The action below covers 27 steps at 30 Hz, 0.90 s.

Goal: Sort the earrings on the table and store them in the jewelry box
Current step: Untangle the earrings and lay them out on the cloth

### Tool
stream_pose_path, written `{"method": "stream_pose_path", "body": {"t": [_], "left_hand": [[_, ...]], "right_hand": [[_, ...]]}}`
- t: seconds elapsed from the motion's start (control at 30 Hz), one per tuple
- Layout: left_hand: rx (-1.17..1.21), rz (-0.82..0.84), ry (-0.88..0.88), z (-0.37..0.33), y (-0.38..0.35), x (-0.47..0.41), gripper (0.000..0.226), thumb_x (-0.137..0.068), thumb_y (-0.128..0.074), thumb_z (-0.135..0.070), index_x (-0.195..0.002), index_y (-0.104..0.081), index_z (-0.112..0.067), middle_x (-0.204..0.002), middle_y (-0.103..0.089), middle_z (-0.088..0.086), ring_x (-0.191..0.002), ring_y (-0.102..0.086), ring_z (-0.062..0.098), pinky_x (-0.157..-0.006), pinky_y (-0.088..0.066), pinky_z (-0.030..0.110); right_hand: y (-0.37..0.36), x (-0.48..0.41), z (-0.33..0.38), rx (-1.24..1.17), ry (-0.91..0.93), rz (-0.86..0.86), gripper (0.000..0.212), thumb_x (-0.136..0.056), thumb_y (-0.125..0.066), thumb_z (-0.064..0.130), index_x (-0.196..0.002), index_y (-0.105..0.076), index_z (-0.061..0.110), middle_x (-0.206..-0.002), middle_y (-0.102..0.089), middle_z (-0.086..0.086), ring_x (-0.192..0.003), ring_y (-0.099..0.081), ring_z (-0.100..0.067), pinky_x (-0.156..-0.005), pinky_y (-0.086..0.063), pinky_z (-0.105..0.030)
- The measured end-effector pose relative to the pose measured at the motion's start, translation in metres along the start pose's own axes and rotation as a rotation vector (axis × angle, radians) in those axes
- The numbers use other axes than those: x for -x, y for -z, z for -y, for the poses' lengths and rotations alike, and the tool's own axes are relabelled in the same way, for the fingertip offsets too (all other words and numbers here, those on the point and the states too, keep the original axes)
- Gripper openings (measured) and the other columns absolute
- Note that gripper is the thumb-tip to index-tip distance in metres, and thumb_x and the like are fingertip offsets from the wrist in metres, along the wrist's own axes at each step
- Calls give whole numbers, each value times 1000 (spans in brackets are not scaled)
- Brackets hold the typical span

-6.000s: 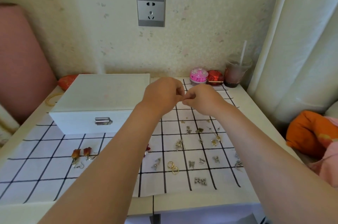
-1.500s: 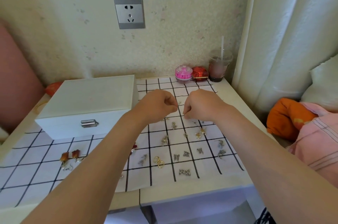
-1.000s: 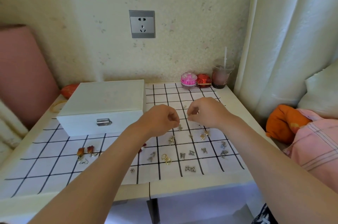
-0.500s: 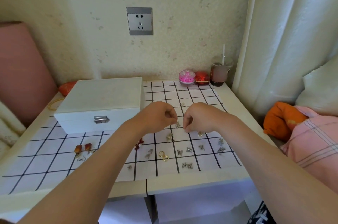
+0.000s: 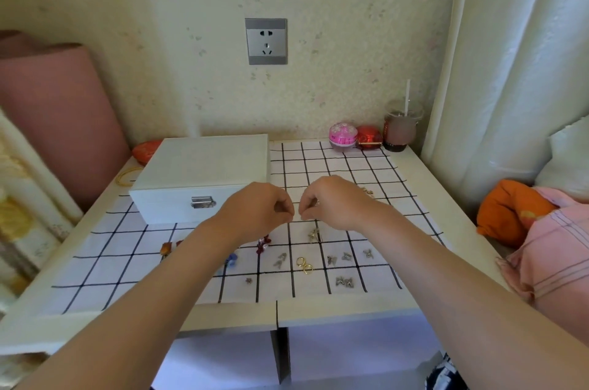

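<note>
The white jewelry box stands shut at the back left of the grid cloth, its metal latch facing me. Several earrings lie on the cloth in front: gold hoops, silver butterflies, a red flower pair, orange-red roses and a silver piece. My left hand and my right hand hover close together above the cloth's middle, both with fingertips pinched. A small silvery earring glints in the right fingers. Anything in the left pinch is too small to see.
A pink round case, a red case and a cup with a straw line the back right. A red pouch and a gold band lie left of the box. An orange cushion sits right of the table.
My head view has shifted a little. Both hands stay pinched near each other over the middle of the cloth, with a small gap between them now. The box stays shut.
</note>
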<state>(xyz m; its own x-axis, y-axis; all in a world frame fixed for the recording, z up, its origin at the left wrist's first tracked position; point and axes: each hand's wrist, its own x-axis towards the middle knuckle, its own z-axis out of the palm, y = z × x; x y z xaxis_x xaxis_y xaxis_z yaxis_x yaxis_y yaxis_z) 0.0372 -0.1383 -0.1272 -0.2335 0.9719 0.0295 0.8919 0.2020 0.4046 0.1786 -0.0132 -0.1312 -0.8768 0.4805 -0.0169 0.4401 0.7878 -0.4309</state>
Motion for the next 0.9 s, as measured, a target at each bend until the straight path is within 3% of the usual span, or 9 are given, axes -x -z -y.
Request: {"method": "stream_pose_path", "body": {"t": [0.17, 0.27, 0.37, 0.5, 0.6, 0.73, 0.9], "left_hand": [[-56, -16, 11, 4, -6, 5, 9, -89, -67, -29, -92, -74, -32, -90, -70, -13, -87, -62, 6, -84, -55, 33], [-107, 8, 6, -2, -12, 4, 13, -91, -62, -28, -97, -74, -31, -95, -70, -12, -90, -62, 8, -83, -54, 30], [-191, 10, 1, -9, -18, -2, 18, -92, -58, -27, -101, -73, -30, -96, -70, -11, -89, -62, 10, -80, -55, 29], [-267, -9, 30, -14, -25, -10, 20, -94, -53, -23, -103, -71, -28, -98, -69, -5, -89, -61, 14, -77, -53, 29], [-304, -16, 27, -18, -29, -15, 18, -95, -53, -21, -102, -69, -25, -98, -67, -3, -90, -61, 16, -76, -52, 29], [-318, -10, 38, -21, -30, -23, 15, -95, -57, -25, -106, -67, -24, -102, -67, -2, -93, -61, 18, -79, -52, 29], [-248, 21, 66, -17, -23, -31, 22, -94, -58, -19, -111, -66, -28, -109, -63, -3, -96, -61, 17, -84, -53, 30]], "right_hand": [[-5, -8, 0, 5, 16, 69, 13, -88, -72, 21, -99, -77, 26, -97, -71, 14, -91, -64, -7, -84, -53, -29], [11, -9, -12, -109, -15, -4, 16, -91, -70, 18, -96, -77, 31, -97, -70, 17, -92, -64, 0, -85, -51, -23], [26, -6, -33, -119, -76, -88, 17, -94, -67, 16, -98, -77, 29, -99, -70, 16, -84, -62, 4, -75, -47, -15], [28, 0, -51, -60, -118, -61, 19, -91, -68, 17, -94, -77, 33, -94, -71, 16, -89, -66, -4, -87, -55, -30], [21, 2, -49, -36, -106, 23, 23, -91, -67, 15, -98, -78, 33, -98, -69, 17, -95, -64, -4, -92, -53, -31], [13, 1, -42, 59, -71, 50, 24, -92, -66, 15, -103, -78, 32, -112, -72, 12, -100, -65, -9, -91, -53, -33], [14, -1, -43, 141, -65, 45, 15, -88, -71, 23, -99, -78, 32, -101, -72, 12, -93, -65, -11, -80, -52, -29]]}}
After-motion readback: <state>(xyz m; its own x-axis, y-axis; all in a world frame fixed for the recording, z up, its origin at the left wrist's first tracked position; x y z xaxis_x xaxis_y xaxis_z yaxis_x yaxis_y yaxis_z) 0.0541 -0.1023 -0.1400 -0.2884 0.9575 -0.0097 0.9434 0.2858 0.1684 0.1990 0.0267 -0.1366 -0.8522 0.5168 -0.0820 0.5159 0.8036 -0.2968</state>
